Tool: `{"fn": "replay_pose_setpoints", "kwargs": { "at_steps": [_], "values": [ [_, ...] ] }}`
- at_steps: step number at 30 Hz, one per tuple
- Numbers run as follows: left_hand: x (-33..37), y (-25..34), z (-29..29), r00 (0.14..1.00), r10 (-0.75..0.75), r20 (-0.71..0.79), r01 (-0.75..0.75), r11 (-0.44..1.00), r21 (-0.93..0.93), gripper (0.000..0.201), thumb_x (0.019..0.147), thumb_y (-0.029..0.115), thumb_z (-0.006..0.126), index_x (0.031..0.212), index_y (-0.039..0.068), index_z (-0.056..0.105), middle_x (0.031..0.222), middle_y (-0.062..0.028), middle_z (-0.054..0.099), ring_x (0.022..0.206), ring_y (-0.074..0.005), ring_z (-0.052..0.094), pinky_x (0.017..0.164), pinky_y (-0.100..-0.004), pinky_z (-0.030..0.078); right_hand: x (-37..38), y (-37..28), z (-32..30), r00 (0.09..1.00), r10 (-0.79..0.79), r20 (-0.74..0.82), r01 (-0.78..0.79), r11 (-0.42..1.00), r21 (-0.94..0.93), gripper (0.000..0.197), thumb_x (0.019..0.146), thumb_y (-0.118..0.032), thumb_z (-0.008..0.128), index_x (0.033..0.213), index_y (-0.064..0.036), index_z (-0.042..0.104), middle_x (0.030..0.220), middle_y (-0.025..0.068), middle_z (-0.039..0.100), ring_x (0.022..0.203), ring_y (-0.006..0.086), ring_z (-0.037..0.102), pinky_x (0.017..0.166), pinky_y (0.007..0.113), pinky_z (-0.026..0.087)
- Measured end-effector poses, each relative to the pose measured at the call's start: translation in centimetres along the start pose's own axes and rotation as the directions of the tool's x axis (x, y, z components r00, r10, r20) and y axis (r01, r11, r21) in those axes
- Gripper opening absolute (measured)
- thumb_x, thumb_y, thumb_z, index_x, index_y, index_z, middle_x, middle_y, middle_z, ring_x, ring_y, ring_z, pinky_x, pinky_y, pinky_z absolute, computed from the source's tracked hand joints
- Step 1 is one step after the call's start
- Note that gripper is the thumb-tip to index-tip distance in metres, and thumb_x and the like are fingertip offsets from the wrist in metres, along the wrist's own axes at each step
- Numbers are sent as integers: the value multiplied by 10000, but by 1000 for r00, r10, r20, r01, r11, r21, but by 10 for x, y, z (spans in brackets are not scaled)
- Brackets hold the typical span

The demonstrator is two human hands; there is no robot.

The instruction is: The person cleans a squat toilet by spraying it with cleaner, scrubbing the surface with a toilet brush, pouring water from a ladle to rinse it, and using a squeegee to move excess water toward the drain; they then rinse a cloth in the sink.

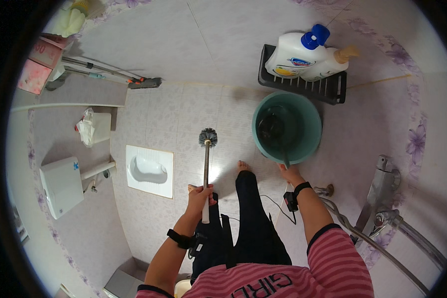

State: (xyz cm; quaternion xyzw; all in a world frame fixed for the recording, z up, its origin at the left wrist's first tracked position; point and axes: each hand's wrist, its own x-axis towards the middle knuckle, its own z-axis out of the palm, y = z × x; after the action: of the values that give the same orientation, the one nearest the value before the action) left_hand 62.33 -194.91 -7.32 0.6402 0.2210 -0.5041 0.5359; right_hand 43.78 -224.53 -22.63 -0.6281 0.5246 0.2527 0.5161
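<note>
A: Left hand (198,197), state?

B: Fingers curled right around the handle of a long brush (206,166). White end pokes out on the near side, bristles point far. Can't tell whether they touch the floor (193,107).

A: Right hand (292,176)?

B: At the near rim of the green bucket (310,130), right of the brush. Looks closed on the handle end of a dipper (271,127). Fingertips partly hidden, so exact grip unclear.

A: Where's the dipper?

B: Inside the bucket. Dark round cup sits toward the left side, handle slants near, to the rim. Water in there? Can't tell.

A: Surroundings, quick.

B: Squat pan (150,171) left of the brush, well apart. Black rack (303,88) with white bottles (289,55) just beyond the bucket, far right.

A: Step in hand?

B: My call: working the dipper in the bucket, brush simply held ready. Neither tool is over the pan.

A: Next move calls for?

B: I'd say a sure hold on the dipper handle, then a lift clear of the rim, cup level in case it's loaded. Brush out to the left, away from the dipper.
</note>
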Motion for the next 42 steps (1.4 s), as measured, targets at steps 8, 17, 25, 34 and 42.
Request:
{"fn": "replay_pose_setpoints", "kwargs": {
  "at_steps": [8,17,25,34,42],
  "values": [
    [-18,12,9,999,30,45,-31,999,21,246,802,116,546,1001,-28,528,636,-20,498,512,-107,504,521,-257,502,-31,15,17,929,201,312,-353,735,578,185,806,-214,507,741,-43,538,556,54,497,505,115,509,412,265,338],
    [-67,26,0,991,48,124,-60,994,90,217,810,118,542,953,-45,539,628,-37,500,478,-117,492,476,-252,474,-71,15,24,936,114,333,-259,864,431,336,808,-237,517,514,-74,500,474,34,487,443,108,380,441,249,286],
    [-112,16,-63,984,94,153,-121,976,180,181,802,146,556,867,-22,556,625,-38,513,447,-115,489,431,-250,451,-153,23,61,978,187,90,-206,929,307,184,701,-6,557,538,23,477,493,128,486,389,193,454,355,330,295],
    [-143,-8,-140,969,165,184,-224,902,370,250,787,148,560,957,-36,570,643,-31,524,482,-100,512,455,-231,480,-211,103,150,985,54,-162,34,869,494,89,703,-31,543,702,-1,459,530,72,434,418,180,453,366,323,386],
    [-141,-47,-209,958,233,169,-268,934,235,256,787,143,560,974,-31,557,649,-25,520,494,-94,496,486,-236,479,-252,133,153,951,-124,-283,161,981,112,215,686,-112,534,833,39,494,565,110,503,411,190,492,378,321,453]
  ]
}}
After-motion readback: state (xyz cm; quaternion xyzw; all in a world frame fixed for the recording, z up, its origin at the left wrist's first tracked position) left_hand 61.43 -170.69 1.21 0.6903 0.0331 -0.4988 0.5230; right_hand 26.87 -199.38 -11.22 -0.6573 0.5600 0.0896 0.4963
